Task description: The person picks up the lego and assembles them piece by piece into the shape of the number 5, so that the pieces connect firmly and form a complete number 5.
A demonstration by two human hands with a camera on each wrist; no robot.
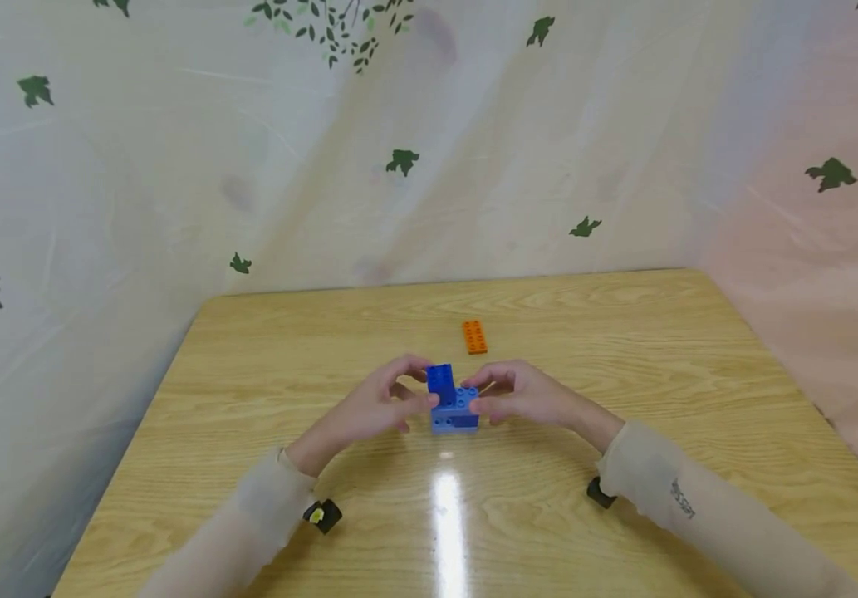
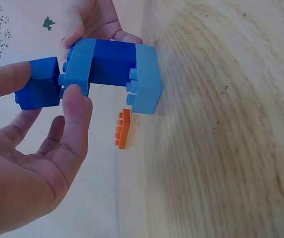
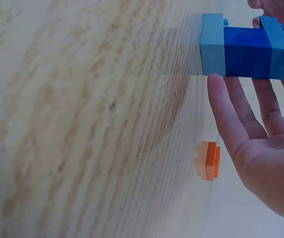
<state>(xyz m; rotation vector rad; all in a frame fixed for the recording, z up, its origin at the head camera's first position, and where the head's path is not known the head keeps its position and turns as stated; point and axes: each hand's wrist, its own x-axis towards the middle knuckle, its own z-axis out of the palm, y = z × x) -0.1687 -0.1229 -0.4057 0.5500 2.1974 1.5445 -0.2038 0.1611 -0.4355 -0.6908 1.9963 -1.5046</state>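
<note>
A stack of blue toy building bricks stands upright on the table. At its base lies a light blue brick, with a dark blue brick on its right part and a medium blue brick across that. My left hand holds a smaller dark blue brick on the left end of the top. In the left wrist view this brick tilts a little, with studs showing in a gap beneath it. My right hand grips the stack's right side, its fingertips along the bricks.
A flat orange brick with studs lies behind the stack on the wooden table. A pale cloth with leaf prints hangs behind the table's far edge. Small black devices sit at both wrists.
</note>
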